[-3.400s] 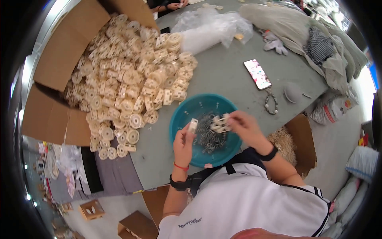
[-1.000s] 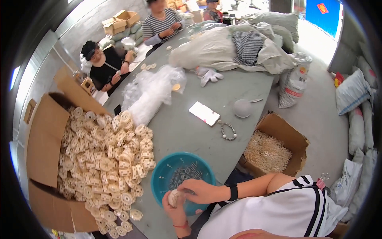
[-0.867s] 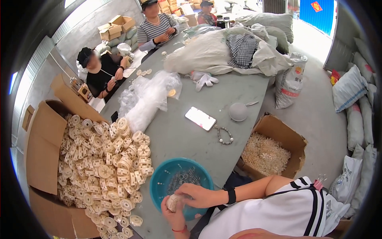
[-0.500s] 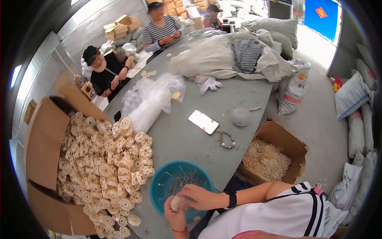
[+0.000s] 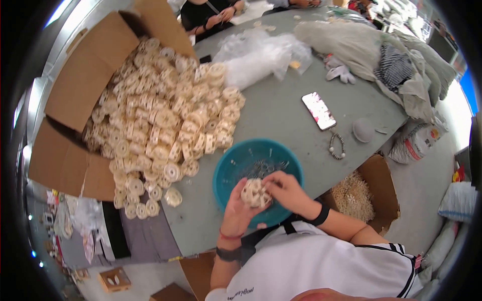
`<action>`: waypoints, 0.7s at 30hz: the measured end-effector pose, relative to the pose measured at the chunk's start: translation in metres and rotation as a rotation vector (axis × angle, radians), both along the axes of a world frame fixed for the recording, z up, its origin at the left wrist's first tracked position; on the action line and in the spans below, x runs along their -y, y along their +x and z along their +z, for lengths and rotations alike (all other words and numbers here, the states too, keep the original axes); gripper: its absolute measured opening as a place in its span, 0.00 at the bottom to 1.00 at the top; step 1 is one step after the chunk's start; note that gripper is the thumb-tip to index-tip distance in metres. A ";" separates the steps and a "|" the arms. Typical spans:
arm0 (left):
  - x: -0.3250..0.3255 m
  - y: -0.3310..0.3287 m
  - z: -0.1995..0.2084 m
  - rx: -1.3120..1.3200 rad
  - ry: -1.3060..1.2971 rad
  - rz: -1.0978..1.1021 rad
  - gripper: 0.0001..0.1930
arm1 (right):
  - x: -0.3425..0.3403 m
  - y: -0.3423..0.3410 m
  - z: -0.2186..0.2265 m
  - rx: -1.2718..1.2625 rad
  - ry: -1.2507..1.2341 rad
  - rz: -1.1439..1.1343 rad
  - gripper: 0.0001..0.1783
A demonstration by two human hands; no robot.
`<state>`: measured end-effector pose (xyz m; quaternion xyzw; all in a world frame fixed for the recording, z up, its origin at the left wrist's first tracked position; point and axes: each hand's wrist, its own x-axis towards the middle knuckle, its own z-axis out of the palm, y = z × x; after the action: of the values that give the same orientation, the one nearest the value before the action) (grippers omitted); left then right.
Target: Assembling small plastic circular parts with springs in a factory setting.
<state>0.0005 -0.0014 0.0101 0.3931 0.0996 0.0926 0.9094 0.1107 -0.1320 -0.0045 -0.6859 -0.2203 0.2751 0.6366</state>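
My left hand point(image 5: 238, 209) holds a round, cream-coloured plastic part point(image 5: 256, 193) with slots and openings in its face. The fingers of my right hand point(image 5: 290, 194) are bent together at the part's right edge. What they pinch, if anything, is too small to make out. Both hands are over the near side of a teal plastic basin point(image 5: 219, 173). Small metallic pieces point(image 5: 266, 168), thin and loose, lie in the basin behind the held part.
Left of the basin, a large heap of similar cream parts point(image 5: 160, 120) spills from a cardboard box point(image 5: 93, 70). A phone point(image 5: 319, 110), a beaded strap point(image 5: 337, 146) and clear plastic bags point(image 5: 261, 52) lie on the table. Another box point(image 5: 379, 185) holds small pale pieces. Co-workers sit beyond.
The view has swung left and down, so the table sits further right and higher. The part in my left hand now shows its slotted face, with my right fingers at its edge.
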 end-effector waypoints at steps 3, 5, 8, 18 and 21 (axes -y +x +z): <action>-0.010 0.005 0.000 -0.044 -0.144 -0.023 0.27 | -0.003 0.006 0.002 -0.490 0.242 0.018 0.10; -0.015 0.009 -0.005 -0.073 -0.231 -0.001 0.26 | -0.005 0.007 0.007 -0.561 0.313 0.002 0.10; -0.018 0.008 -0.016 -0.229 0.218 0.135 0.25 | -0.004 0.009 0.010 -0.541 0.328 -0.017 0.10; -0.050 -0.023 -0.026 -0.249 0.499 0.246 0.28 | 0.092 0.060 0.009 0.111 0.006 -0.405 0.09; -0.061 -0.080 -0.018 -0.362 0.483 0.315 0.23 | 0.172 0.087 -0.010 0.473 -0.384 -0.509 0.09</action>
<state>-0.0792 0.0598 -0.0082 0.5868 0.2941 0.1818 0.7322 0.1974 -0.3040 -0.0148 -0.8697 -0.1284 -0.0209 0.4761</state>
